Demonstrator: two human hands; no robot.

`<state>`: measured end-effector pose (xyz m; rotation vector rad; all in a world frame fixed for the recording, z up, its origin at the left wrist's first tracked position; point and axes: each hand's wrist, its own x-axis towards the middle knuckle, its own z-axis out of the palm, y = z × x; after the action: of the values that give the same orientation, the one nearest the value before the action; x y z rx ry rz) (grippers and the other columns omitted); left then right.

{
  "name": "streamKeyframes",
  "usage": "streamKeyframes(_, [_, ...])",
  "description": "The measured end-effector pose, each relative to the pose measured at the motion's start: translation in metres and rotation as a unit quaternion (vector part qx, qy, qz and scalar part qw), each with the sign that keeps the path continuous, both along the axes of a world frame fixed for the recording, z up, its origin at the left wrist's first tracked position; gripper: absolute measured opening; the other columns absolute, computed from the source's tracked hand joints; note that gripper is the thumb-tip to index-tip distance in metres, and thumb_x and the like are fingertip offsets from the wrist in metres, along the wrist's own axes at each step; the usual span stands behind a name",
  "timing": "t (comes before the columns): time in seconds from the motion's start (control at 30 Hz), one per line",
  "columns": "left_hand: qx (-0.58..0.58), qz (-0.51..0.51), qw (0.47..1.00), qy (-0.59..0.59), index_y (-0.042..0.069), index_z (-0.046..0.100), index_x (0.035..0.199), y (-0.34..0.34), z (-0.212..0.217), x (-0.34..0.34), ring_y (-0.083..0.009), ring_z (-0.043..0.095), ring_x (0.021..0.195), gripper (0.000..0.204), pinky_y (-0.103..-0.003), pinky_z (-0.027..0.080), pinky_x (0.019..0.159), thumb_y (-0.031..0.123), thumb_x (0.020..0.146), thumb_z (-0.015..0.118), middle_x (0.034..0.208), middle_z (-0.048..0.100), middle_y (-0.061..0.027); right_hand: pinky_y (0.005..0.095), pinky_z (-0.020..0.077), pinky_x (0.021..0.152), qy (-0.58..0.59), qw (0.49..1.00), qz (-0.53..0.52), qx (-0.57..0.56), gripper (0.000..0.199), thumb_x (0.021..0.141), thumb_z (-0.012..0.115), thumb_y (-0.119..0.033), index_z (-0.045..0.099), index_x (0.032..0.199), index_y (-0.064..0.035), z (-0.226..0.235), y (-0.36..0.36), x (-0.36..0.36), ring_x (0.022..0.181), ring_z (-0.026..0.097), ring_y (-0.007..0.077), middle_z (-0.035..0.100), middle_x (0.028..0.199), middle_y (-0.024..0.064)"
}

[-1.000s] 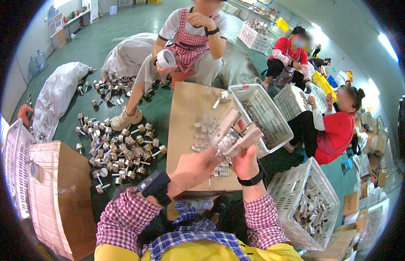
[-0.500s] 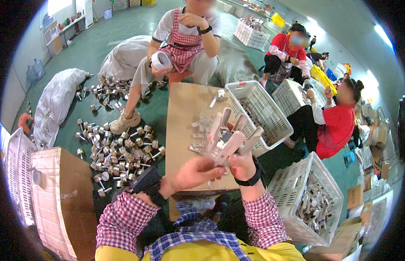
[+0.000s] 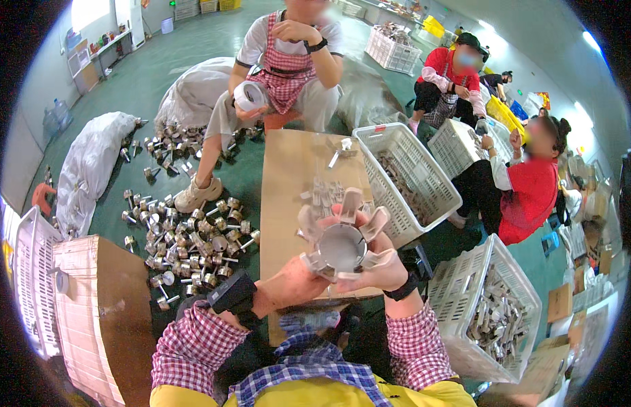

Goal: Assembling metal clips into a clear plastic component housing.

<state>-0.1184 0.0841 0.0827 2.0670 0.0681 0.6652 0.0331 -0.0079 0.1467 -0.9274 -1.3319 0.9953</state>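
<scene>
Both hands hold one round cluster (image 3: 341,247) of several light grey, paddle-like pieces standing out around a smooth, pale metal disc or cup. Its round side faces me, above the near part of the cardboard. My left hand (image 3: 294,279) grips it at the lower left, fingers partly hidden behind. At the lower right my right hand (image 3: 379,270) presses it with the thumb, the other fingers wrapped behind. Beyond the cluster, a pile of small grey metal parts (image 3: 322,191) lies on the cardboard sheet (image 3: 281,169). One separate small part (image 3: 338,153) rests farther off.
To the right stand white crates (image 3: 443,205) of metal parts; another crate (image 3: 458,339) is nearer me. Round metal parts with stems (image 3: 193,247) cover the floor at left, beside a cardboard box (image 3: 91,312). A person (image 3: 288,68) sits opposite holding a tape roll (image 3: 250,96).
The cluster has turned from a sideways, fanned view to show its round face. My hands have closed around it from both sides, with the left wrist slightly lower.
</scene>
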Motion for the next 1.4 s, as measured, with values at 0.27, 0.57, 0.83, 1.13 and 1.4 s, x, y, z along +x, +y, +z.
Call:
streamKeyframes(0.27, [0.035, -0.002, 0.998, -0.049, 0.006, 0.061, 0.1, 0.007, 0.013, -0.007, -0.038, 0.06, 0.084, 0.02, -0.042, 0.049, 0.071, 0.012, 0.081, 0.061, 0.091, 0.063, -0.0155, 0.0336, 0.0374, 0.101, -0.023, 0.99, -0.138, 0.027, 0.101, 0.053, 0.091, -0.015, 0.034, 0.136, -0.0046, 0.0, 0.004, -0.018, 0.114, 0.051, 0.0176, 0.052, 0.125, 0.0073])
streamKeyframes(0.57, [-0.263, 0.012, 0.963, 0.056, -0.001, 0.053, 0.103, 0.018, -0.013, -0.009, -0.0164, 0.06, 0.075, 0.01, -0.028, 0.05, 0.059, 0.003, 0.094, 0.05, 0.086, 0.062, -0.0095, 0.0226, 0.0476, 0.051, 0.144, 0.984, -0.107, 0.002, 0.058, 0.067, 0.083, -0.021, 0.054, 0.112, -0.0001, -0.019, 0.025, -0.015, 0.06, 0.055, 0.0072, 0.062, 0.078, 0.0008])
streamKeyframes(0.83, [-0.268, -0.01, 0.959, 0.088, 0.0, 0.052, 0.098, -0.007, 0.0, 0.008, -0.0175, 0.058, 0.06, 0.014, -0.027, 0.046, 0.049, 0.013, 0.094, 0.052, 0.073, 0.06, -0.0113, 0.0321, 0.0483, 0.073, -0.076, 0.979, -0.128, -0.137, 0.054, 0.07, 0.078, -0.042, 0.061, 0.1, -0.0012, 0.01, -0.014, 0.006, 0.079, 0.06, 0.0156, 0.066, 0.084, 0.0113])
streamKeyframes(1.13, [-0.369, 0.037, 0.92, 0.129, 0.003, 0.05, 0.096, 0.004, 0.008, 0.013, -0.0162, 0.057, 0.054, 0.019, -0.023, 0.042, 0.045, 0.022, 0.095, 0.051, 0.067, 0.061, -0.0121, 0.0404, 0.0492, 0.076, -0.27, 0.807, -0.5, -0.16, 0.04, 0.086, 0.054, -0.041, 0.064, 0.096, -0.0047, -0.044, -0.167, 0.138, 0.084, 0.063, 0.0297, 0.066, 0.09, 0.0155])
streamKeyframes(1.4, [-0.391, 0.088, 0.912, 0.091, 0.007, 0.048, 0.091, 0.005, 0.001, 0.021, -0.0133, 0.053, 0.047, 0.018, -0.022, 0.04, 0.043, 0.024, 0.092, 0.054, 0.066, 0.06, -0.0094, 0.0438, 0.0493, 0.079, -0.541, 0.228, -0.55, -0.594, 0.029, 0.082, 0.06, -0.034, 0.071, 0.097, -0.0116, -0.088, -0.405, 0.225, 0.089, 0.063, 0.0294, 0.066, 0.096, 0.0136])
